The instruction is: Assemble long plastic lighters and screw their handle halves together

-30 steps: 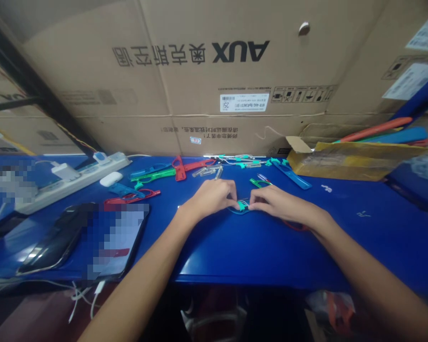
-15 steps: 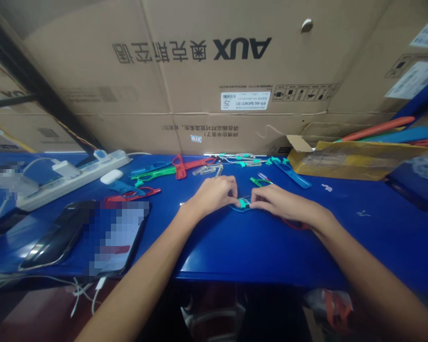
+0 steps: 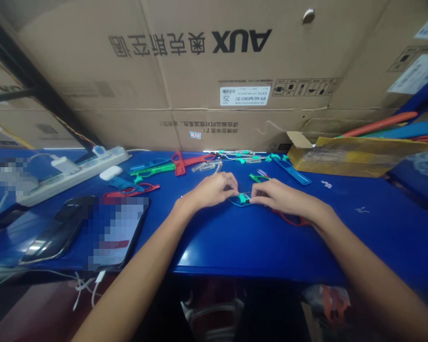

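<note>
Between my hands sits a small teal plastic part (image 3: 243,198) with thin white wires, over the curved edge of a blue plastic piece (image 3: 239,205) on the table. My left hand (image 3: 217,190) is closed in a pinch at the teal part's left side. From the right, my right hand (image 3: 276,195) pinches at its other end, thumb and forefinger together; what exactly lies in the fingertips is partly hidden. Beyond the right hand is a green plastic piece (image 3: 257,178). A red plastic piece (image 3: 291,219) lies partly under the right wrist.
Red, green and blue plastic pieces (image 3: 180,164), clear strips (image 3: 207,166) and wired teal parts (image 3: 240,155) lie along the back. A tablet (image 3: 119,232), phone (image 3: 57,232) and power strip (image 3: 89,173) are left. A yellow-taped carton (image 3: 345,159) stands right, before a large cardboard box (image 3: 185,85).
The whole view has shifted slightly upward. Both hands keep their pinch around the teal part, with the left fingertips drawn back a little from it.
</note>
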A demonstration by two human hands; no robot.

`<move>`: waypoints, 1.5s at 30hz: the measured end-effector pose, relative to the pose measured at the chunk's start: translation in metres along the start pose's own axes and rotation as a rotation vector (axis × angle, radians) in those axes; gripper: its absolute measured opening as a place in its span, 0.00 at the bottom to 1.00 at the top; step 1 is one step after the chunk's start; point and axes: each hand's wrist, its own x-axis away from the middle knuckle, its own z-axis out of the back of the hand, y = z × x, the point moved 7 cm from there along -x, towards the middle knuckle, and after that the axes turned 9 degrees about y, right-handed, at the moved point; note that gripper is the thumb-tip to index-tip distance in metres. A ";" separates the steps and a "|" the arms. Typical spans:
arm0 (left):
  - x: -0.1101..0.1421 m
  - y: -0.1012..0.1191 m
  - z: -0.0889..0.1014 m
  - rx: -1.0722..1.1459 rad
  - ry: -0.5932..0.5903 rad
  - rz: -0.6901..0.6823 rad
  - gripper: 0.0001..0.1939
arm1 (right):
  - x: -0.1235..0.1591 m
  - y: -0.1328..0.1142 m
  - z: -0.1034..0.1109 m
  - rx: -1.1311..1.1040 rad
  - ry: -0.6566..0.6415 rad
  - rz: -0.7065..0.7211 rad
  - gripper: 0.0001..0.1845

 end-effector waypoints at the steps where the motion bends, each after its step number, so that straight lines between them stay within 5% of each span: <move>1: 0.000 -0.001 -0.001 0.006 0.004 0.007 0.06 | 0.000 0.001 0.000 -0.006 0.002 0.001 0.12; 16: -0.002 -0.001 -0.005 0.040 0.024 0.078 0.05 | 0.000 0.000 -0.001 0.003 -0.003 -0.009 0.12; 38: -0.005 0.007 -0.006 -0.136 0.004 -0.086 0.08 | 0.004 -0.001 0.002 -0.066 -0.020 0.006 0.08; 45: -0.006 -0.002 -0.009 -0.030 0.024 0.025 0.07 | 0.004 -0.002 0.003 -0.038 -0.018 -0.007 0.08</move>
